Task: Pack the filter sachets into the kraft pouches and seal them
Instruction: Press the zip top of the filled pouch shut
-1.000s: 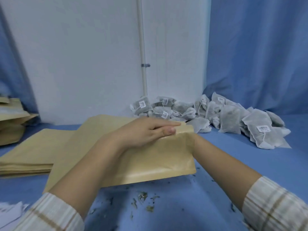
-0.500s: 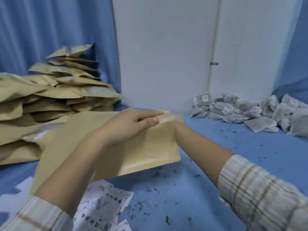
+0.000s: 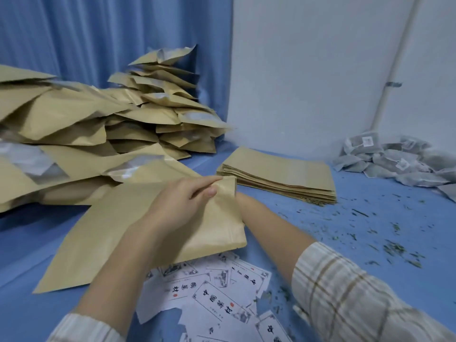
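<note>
Now: left hand (image 3: 182,201) pinches matte kraft pouch (image 3: 148,233); right hand hidden, grip untellable.

My left hand (image 3: 182,201) pinches the top edge of a kraft pouch (image 3: 138,233), while my right hand is hidden behind it. I see sealed pouches (image 3: 103,124) heaped left, flat pouches (image 3: 278,174) stacked beyond, sachets (image 3: 394,161) far right, and printed labels (image 3: 217,292) on the blue surface (image 3: 370,233).

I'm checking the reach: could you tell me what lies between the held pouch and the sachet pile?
In the head view, the flat stack of empty pouches, then blue tabletop strewn with leaf crumbs.
</note>
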`<state>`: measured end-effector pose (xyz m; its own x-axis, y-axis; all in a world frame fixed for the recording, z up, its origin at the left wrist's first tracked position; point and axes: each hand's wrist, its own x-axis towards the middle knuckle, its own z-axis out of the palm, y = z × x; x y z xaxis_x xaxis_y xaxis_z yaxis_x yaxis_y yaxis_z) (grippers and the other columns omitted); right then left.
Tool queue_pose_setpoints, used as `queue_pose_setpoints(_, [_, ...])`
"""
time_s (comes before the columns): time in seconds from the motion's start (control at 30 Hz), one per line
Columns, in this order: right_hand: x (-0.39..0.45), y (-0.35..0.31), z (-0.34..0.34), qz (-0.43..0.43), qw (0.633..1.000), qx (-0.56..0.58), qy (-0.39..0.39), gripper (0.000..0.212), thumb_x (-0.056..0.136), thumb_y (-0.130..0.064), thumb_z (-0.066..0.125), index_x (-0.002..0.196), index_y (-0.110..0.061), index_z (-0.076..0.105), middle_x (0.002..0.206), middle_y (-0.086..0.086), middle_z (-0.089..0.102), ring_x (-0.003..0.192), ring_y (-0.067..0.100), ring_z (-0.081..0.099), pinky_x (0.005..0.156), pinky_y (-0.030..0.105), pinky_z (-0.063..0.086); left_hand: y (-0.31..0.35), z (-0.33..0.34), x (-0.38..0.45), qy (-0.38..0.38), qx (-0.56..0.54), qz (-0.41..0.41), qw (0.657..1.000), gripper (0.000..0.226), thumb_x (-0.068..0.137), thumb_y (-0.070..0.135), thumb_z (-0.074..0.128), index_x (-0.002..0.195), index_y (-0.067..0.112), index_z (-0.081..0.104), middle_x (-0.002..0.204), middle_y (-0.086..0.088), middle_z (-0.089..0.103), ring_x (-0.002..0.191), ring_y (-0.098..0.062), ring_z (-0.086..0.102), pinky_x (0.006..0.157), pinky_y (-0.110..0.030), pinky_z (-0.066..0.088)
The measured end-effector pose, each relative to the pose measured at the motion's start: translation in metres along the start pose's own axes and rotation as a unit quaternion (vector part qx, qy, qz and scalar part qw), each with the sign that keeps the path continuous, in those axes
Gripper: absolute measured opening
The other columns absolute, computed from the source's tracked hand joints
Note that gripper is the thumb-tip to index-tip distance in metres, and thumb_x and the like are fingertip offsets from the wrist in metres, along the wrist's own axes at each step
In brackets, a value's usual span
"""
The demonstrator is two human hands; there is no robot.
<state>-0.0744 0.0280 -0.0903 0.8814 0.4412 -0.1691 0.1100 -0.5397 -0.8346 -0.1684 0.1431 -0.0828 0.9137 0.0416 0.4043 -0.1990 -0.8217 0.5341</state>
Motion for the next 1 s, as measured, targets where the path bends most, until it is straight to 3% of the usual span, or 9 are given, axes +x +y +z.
queue_pose_setpoints(0.1, [0.004,0.015,-0.002,-0.056,0.996,0.068,0.015,0.028,0.098,-0.007,0.041,0.122,-0.005,0.053,0.102,0.001,0.048,0.091,0.014,0.045,0.070,0.021,0.042,-0.008,0.014,0.005,0.010,0.041,0.004,0.999,0.031,0.097,0.033,0.050,0.126,0.042,0.056,0.122,0.014,0.064,0.113,-0.010,0.055,0.088,-0.025,0.040])
queue_pose_setpoints(0.17, [0.000,0.033,-0.013,-0.119,0.989,0.073,0.049,0.021,0.091,-0.004,0.048,0.096,-0.015,0.066,0.081,-0.002,0.062,0.071,0.011,0.055,0.060,0.019,0.047,-0.013,0.018,0.009,0.016,0.050,0.001,0.999,0.031,0.096,0.034,0.051,0.126,0.042,0.057,0.125,0.016,0.062,0.116,-0.010,0.054,0.086,-0.023,0.037])
queue_pose_setpoints(0.23, [0.002,0.056,-0.030,-0.123,0.985,0.048,0.113,0.027,0.087,-0.005,0.049,0.084,-0.023,0.069,0.074,-0.005,0.067,0.070,0.010,0.059,0.068,0.022,0.049,-0.017,0.021,0.011,0.021,0.055,-0.008,0.998,0.031,0.096,0.035,0.050,0.126,0.041,0.057,0.126,0.016,0.061,0.118,-0.010,0.052,0.088,-0.023,0.036])
queue_pose_setpoints(0.3, [0.004,0.081,-0.045,-0.114,0.975,-0.039,0.188,0.016,0.087,-0.018,0.056,0.089,-0.028,0.069,0.084,-0.010,0.068,0.079,0.006,0.058,0.075,0.021,0.042,-0.019,0.025,0.010,0.033,0.063,-0.001,0.997,0.031,0.096,0.033,0.051,0.126,0.039,0.058,0.125,0.015,0.062,0.116,-0.011,0.053,0.090,-0.025,0.035])
queue_pose_setpoints(0.37, [0.004,0.100,-0.053,-0.110,0.973,-0.108,0.169,0.014,0.082,-0.041,0.065,0.088,-0.029,0.067,0.084,-0.011,0.059,0.080,0.004,0.050,0.074,0.024,0.037,-0.018,0.029,0.008,0.039,0.080,0.018,0.996,0.032,0.096,0.029,0.052,0.127,0.034,0.059,0.126,0.014,0.062,0.118,-0.011,0.053,0.096,-0.028,0.035])
queue_pose_setpoints(0.53, [0.007,0.113,-0.049,-0.086,0.949,-0.279,0.121,0.073,0.068,-0.071,0.059,0.128,-0.029,0.053,0.128,-0.005,0.045,0.123,0.018,0.034,0.102,0.037,0.031,-0.018,0.030,0.006,0.052,0.093,0.035,0.994,0.033,0.096,0.026,0.053,0.128,0.032,0.059,0.128,0.015,0.059,0.118,-0.012,0.053,0.100,-0.035,0.036])
queue_pose_setpoints(0.67, [0.011,0.113,-0.047,-0.112,0.947,-0.273,0.128,0.057,0.075,-0.065,0.059,0.125,-0.038,0.054,0.121,-0.005,0.045,0.122,0.019,0.035,0.100,0.036,0.028,-0.020,0.031,0.005,0.045,0.089,0.036,0.994,0.033,0.096,0.025,0.053,0.128,0.030,0.059,0.127,0.013,0.060,0.118,-0.013,0.053,0.102,-0.040,0.036])
queue_pose_setpoints(0.87, [0.008,0.115,-0.059,-0.166,0.945,-0.233,0.161,0.045,0.074,-0.054,0.069,0.107,-0.024,0.067,0.109,-0.004,0.056,0.108,0.014,0.048,0.092,0.034,0.042,-0.022,0.031,0.005,0.053,0.074,0.032,0.995,0.033,0.095,0.023,0.056,0.127,0.030,0.060,0.126,0.012,0.061,0.118,-0.013,0.054,0.103,-0.042,0.036])
queue_pose_setpoints(1.0, [0.000,0.115,-0.081,-0.162,0.953,-0.165,0.197,0.041,0.069,-0.037,0.080,0.104,-0.021,0.065,0.091,-0.012,0.057,0.087,0.008,0.051,0.072,0.017,0.037,-0.022,0.029,0.005,0.058,0.067,0.036,0.995,0.033,0.094,0.024,0.056,0.126,0.031,0.060,0.125,0.012,0.062,0.116,-0.013,0.055,0.102,-0.043,0.037])
